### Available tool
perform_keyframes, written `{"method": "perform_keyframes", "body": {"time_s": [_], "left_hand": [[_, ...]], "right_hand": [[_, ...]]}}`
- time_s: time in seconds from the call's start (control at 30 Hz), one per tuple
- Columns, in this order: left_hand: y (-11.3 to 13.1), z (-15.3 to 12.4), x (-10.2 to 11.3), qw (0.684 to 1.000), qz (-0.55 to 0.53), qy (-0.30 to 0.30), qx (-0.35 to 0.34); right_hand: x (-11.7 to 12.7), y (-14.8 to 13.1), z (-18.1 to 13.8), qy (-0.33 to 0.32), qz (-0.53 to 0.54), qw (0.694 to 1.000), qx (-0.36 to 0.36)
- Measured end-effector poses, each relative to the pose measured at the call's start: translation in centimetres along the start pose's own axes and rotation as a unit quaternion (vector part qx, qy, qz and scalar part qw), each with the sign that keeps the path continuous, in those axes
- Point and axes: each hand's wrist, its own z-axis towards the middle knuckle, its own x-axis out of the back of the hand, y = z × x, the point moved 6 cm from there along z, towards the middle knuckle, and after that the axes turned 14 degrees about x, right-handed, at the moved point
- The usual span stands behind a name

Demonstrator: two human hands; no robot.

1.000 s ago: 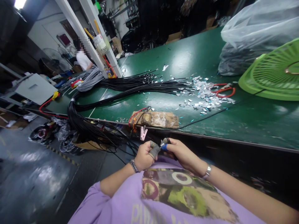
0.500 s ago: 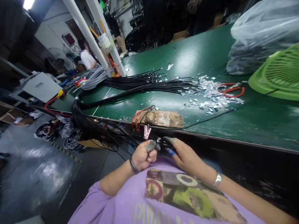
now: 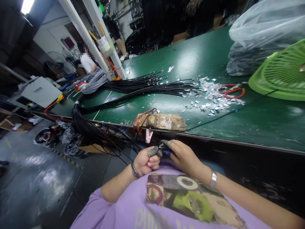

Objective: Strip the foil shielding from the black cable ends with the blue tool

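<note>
My left hand is closed in front of my shirt, grey covers on its thumb and finger. It grips a black cable, mostly hidden by the fist; several black cables run in from the left towards it. My right hand meets it from the right, grey and blue covers on its fingers. Its fingertips come together by the left thumb, where a small silvery bit shows; what exactly they pinch is too small to make out. Just above the hands, a pink clip hangs at the table edge.
On the green table lie a wooden block, a black cable bundle, foil scraps and red-handled scissors. A green fan and a plastic bag stand right. A person sits far left behind posts.
My right hand has moved left and closed in on the left hand; its fingers, spread before, are now drawn together. The left hand keeps its grip. The view has shifted slightly.
</note>
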Motion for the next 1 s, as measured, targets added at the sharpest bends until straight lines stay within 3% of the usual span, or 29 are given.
{"method": "perform_keyframes", "body": {"time_s": [0.3,0.53,0.7,0.77,0.83,0.93,1.0], "left_hand": [[0.2,0.1,0.2,0.999,-0.010,0.031,-0.017],[0.2,0.2,0.4,0.998,0.017,0.032,-0.050],[0.2,0.3,0.6,0.993,0.052,0.058,-0.084],[0.5,0.1,0.9,0.983,0.078,0.101,-0.129],[0.9,-0.3,1.0,0.963,0.123,0.160,-0.178],[1.3,-1.3,0.8,0.916,0.221,0.242,-0.231],[1.6,-2.0,0.4,0.877,0.291,0.276,-0.265]], "right_hand": [[0.2,0.4,-0.6,-0.007,0.028,0.999,-0.031],[0.0,-0.1,-0.4,-0.025,-0.023,0.999,0.003],[-0.1,0.7,-0.5,-0.030,0.087,0.994,-0.062],[-0.2,1.4,-0.8,-0.007,0.181,0.975,-0.132],[-0.4,2.0,-1.4,0.022,0.285,0.934,-0.215],[-1.1,2.1,-2.1,0.037,0.404,0.861,-0.307],[-1.3,1.7,-2.2,0.034,0.442,0.834,-0.328]]}}
